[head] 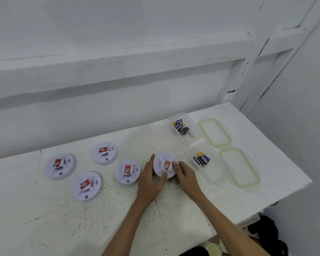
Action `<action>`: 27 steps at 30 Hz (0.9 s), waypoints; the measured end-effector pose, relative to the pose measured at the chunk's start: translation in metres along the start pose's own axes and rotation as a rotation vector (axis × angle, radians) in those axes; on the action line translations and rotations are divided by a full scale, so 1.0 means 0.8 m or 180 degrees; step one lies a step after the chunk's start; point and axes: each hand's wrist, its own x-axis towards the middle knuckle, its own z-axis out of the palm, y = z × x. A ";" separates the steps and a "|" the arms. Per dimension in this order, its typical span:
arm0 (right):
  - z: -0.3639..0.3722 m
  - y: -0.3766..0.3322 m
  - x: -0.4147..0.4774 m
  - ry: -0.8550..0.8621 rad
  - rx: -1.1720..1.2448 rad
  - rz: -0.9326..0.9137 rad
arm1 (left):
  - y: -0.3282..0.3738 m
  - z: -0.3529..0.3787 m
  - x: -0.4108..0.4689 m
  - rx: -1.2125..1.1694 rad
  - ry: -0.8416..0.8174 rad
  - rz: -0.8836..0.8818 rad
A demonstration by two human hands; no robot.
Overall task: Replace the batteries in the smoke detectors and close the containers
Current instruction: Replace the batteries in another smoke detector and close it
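– So, where does it stand on your screen?

– I have both hands on one smoke detector (165, 166), right of the table's middle and near the closer battery box. The left hand (150, 179) curls round its left rim, thumb on the near edge. The right hand (186, 175) pinches the right rim, thumb close to the red label. Whether the unit rests on the table (100, 218) or is lifted off it, I cannot tell.

– What worries you from here?

– The housing is smooth white moulded plastic, a shallow ribbed dome. With too light a hold, I judge a twist could let it spin in my fingers instead of parting from its base. If it gives suddenly, my right wrist could strike the near container (213, 174). That box is thin clear plastic and open, and its AA batteries (201, 159) are round enough to roll off the table's right edge.

– Anything else?

– A mix-up. The far container (190, 119) holds a bigger heap of cells (183, 128), and I cannot read which lot is fresh. The far lid (215, 133) and near lid (239, 167), flat clear rectangles with pale green seals, lie right of their boxes. The other detectors (87, 185) sit face up to the left, well apart, on a white, speckled, creased surface.
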 end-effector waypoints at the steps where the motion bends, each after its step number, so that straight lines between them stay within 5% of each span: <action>1: -0.001 0.001 0.001 -0.0014 0.0014 0.0035 | 0.000 0.000 0.000 -0.0007 -0.0012 0.0017; 27: -0.002 -0.005 0.008 -0.0125 0.0013 0.0182 | -0.008 0.003 0.003 0.0201 0.0009 0.0079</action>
